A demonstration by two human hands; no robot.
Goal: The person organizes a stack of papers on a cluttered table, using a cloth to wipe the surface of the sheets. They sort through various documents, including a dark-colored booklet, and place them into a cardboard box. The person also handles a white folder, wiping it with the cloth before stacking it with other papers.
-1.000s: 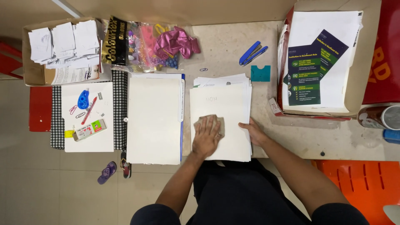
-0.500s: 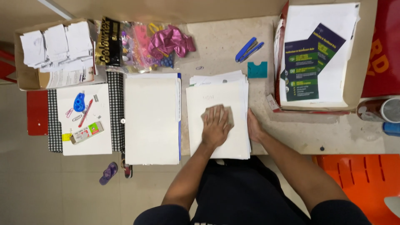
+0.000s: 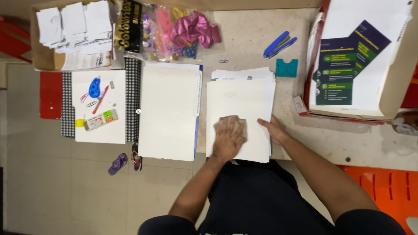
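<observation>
A stack of white paper sheets (image 3: 237, 98) lies on the table in front of me. My left hand (image 3: 227, 139) presses a small brown cloth or pad (image 3: 237, 122) flat onto the top sheet. My right hand (image 3: 273, 129) rests at the stack's right edge, fingers on the paper, holding it steady. A second, larger white paper pile on a blue folder (image 3: 169, 111) lies to the left of the stack.
A blue stapler (image 3: 278, 43) and a teal card (image 3: 287, 68) lie beyond the stack. A cardboard box with dark leaflets (image 3: 348, 65) stands at right. At left are a box of paper slips (image 3: 72, 30), a checkered board with small stationery (image 3: 98, 106), and plastic bags (image 3: 183, 30).
My left hand with the brown pad has slid slightly along the top sheet. My right hand stays at the stack's right edge.
</observation>
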